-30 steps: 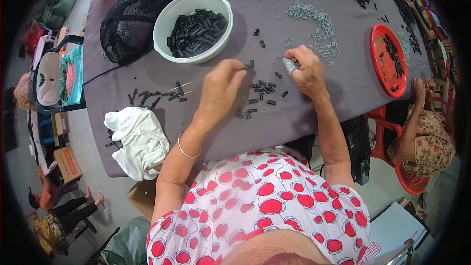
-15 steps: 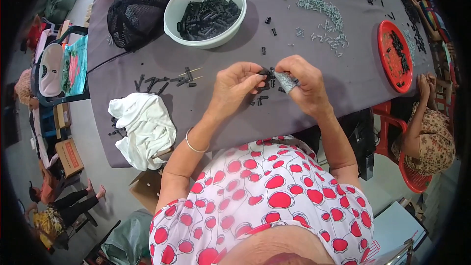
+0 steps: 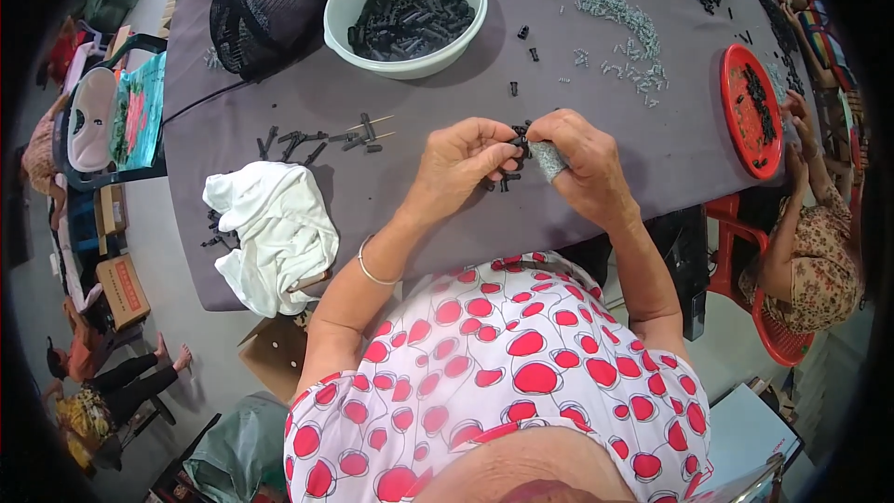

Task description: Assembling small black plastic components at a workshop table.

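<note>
Only the head view here, so we go through that one. We take the white bowl (image 3: 406, 9) as our landmark; it sits on the grey counter (image 3: 466, 214) with a heap of small black plastic parts inside.

Below the bowl and a bit right of it, both hands meet over the counter. Our left hand (image 3: 456, 168) has its fingers (image 3: 498, 144) pressed together in a pinch on a small black piece (image 3: 518, 142). Our right hand (image 3: 582, 163) closes in from the other side, its fingers curled and pinching the same piece, with a grey wrap (image 3: 549, 160) on one finger. So the piece is held in the air between the two hands, just above a few loose black pieces (image 3: 501, 184) lying on the counter under them.

Left of the bowl, touching its rim as far as we can tell, sits a black mesh cover (image 3: 265, 5). Below the bowl and left, a row of black pins (image 3: 317, 140) lies loose, and further down-left a crumpled white cloth (image 3: 275, 228) hangs over the counter edge.

Right of the bowl is a scatter of grey screws (image 3: 624, 37), and well right of that a red plate (image 3: 752, 110) with black parts, where another person's hand (image 3: 796, 116) is working.
</note>
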Motion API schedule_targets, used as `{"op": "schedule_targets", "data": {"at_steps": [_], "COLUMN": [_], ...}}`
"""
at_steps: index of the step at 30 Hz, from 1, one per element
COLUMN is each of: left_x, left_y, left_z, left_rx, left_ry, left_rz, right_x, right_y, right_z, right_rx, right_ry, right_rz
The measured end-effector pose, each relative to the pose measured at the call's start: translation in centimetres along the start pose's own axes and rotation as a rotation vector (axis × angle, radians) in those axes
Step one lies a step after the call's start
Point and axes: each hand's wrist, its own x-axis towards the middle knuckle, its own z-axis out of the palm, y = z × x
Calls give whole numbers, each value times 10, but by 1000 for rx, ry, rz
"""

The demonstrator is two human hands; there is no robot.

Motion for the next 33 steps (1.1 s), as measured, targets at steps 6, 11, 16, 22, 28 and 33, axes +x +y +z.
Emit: {"op": "schedule_targets", "data": {"at_steps": [6, 11, 16, 22, 28, 33], "left_x": [-3, -2, -3, -1, -3, -6], "left_y": [4, 6, 11, 4, 5, 7], "left_z": [-4, -6, -3, -13, -10, -8], "left_rx": [-203, -231, -327, -506, -580, -530], "left_ry": [-105, -131, -65, -56, -28, -16], "left_rz": [-21, -56, -84, -110, -144, -131], "right_x": [0, 0, -2, 1, 4, 3], "right_y": [-6, -8, -9, -11, -20, -24], "right_z": [-1, 2, 4, 6, 6, 5], "right_rx": [158, 197, 196, 214, 135, 68], "right_ry": [41, 50, 74, 104, 91, 104], "right_rz": [117, 154, 184, 180, 149, 114]}}
